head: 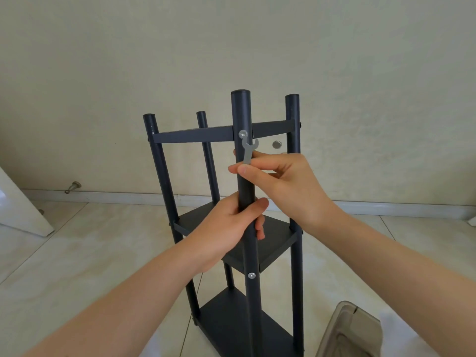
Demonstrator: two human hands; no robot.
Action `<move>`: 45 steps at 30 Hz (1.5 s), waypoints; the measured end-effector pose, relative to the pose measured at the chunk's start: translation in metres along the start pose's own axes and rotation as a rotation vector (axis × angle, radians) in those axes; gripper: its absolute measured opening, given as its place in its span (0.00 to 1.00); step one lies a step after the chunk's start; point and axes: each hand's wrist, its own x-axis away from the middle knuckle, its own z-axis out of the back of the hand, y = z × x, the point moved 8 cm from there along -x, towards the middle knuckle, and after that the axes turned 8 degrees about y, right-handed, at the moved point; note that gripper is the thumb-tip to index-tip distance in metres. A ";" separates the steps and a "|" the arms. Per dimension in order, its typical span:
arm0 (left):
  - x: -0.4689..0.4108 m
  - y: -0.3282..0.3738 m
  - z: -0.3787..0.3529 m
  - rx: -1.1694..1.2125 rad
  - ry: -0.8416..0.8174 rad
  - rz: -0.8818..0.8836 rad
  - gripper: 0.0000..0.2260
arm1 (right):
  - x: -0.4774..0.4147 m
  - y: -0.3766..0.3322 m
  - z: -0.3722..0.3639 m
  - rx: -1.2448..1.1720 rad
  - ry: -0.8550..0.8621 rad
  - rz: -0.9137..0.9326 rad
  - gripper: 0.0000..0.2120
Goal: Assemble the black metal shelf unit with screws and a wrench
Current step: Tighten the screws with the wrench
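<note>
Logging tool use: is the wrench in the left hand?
No, the right hand pinches the wrench; the left hand grips the post.

Shelf unit point(273, 243) feet cut off at bottom edge, grey bin point(353, 333) cropped too, wrench point(248, 150) end hidden in right hand point(283, 184)

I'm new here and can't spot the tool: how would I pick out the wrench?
Find the black shelf unit and follow its nearest post up toward the top crossbar. There the right hand pinches a flat silver wrench just below a round silver screw. Unlike that round head, it is a thin strip with a forked tip.
</note>
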 end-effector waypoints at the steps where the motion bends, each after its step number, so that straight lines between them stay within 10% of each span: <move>1: 0.001 0.000 0.000 0.022 -0.020 0.006 0.12 | 0.000 -0.001 -0.001 -0.002 0.008 0.003 0.07; 21: 0.011 0.009 -0.011 0.177 -0.139 -0.023 0.21 | 0.005 -0.014 0.026 0.032 0.122 0.099 0.10; 45: 0.014 0.004 -0.031 0.267 -0.205 0.055 0.21 | -0.009 0.030 0.052 0.286 0.241 -0.216 0.14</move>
